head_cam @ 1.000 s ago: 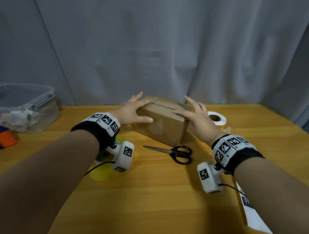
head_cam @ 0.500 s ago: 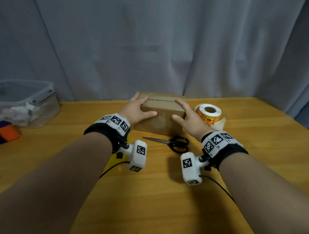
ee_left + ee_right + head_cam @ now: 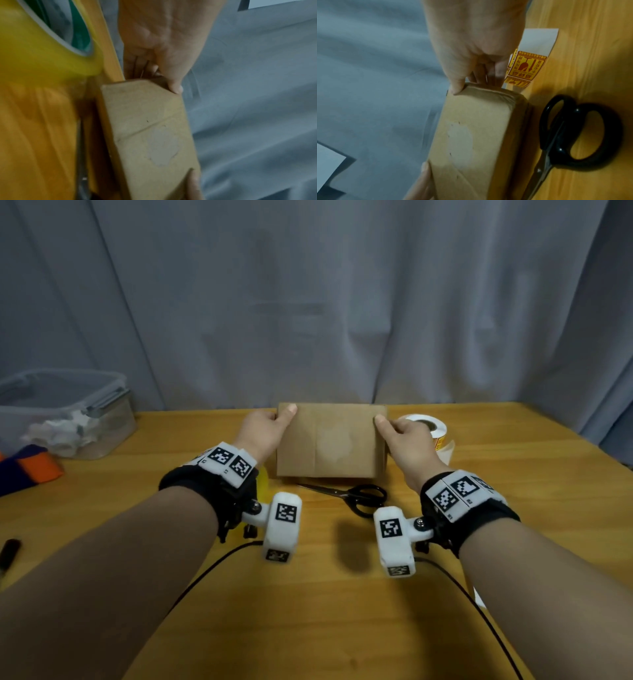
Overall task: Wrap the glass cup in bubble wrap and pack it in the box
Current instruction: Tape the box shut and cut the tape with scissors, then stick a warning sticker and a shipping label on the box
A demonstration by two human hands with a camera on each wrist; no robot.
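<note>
A closed brown cardboard box stands on the wooden table at the back centre, a pale round patch on the face turned to me. My left hand grips its left end, thumb on the near face and fingers behind, as the left wrist view shows on the box. My right hand grips the right end of the box the same way. The glass cup and the bubble wrap are not visible.
Black scissors lie just in front of the box. A roll of yellow-and-red stickers sits right of it. A clear lidded tub stands at the far left beside orange-and-blue cloth. A yellow tape roll lies by my left wrist.
The box has been turned from a tilted, slanted pose to stand square to me, its patched face now towards me. Both hands shifted from lying on top to gripping its two ends.
</note>
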